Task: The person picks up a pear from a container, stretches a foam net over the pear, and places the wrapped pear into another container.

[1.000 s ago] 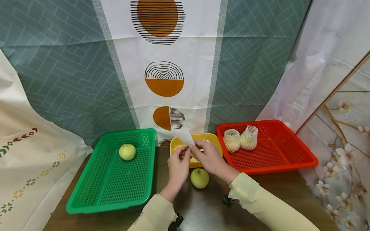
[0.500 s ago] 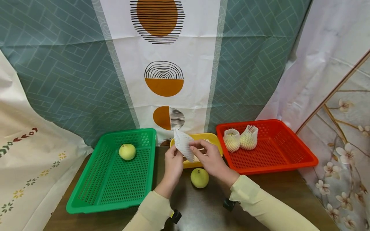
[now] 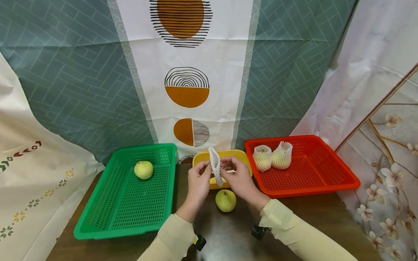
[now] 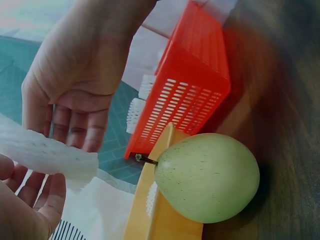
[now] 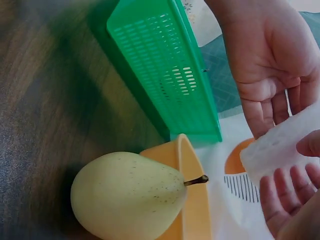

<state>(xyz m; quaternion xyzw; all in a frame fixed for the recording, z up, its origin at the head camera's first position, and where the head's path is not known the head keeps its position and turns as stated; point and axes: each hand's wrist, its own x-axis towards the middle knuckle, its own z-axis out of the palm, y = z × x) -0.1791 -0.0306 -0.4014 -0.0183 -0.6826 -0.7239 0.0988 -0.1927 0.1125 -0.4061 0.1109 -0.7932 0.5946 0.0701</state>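
Observation:
A white foam fruit net is held between both hands above the yellow basket, its mouth parted toward the head camera. My left hand pinches its left side, and my right hand pinches its right side. In the left wrist view the foam net looks like a flattened sleeve with fingers on both faces. A bare pear stands on the table just below the hands, stem up, in front of the yellow basket. Part of that basket is hidden behind the hands.
At left, a green basket holds one bare pear. A red basket at right holds two netted pears side by side. Patterned cloth hangs behind the dark wooden table.
The foam net has turned from lying aslant to upright, and its mouth has spread apart. My left hand shifted from the net's lower end to its left side. The pears and baskets stayed put.

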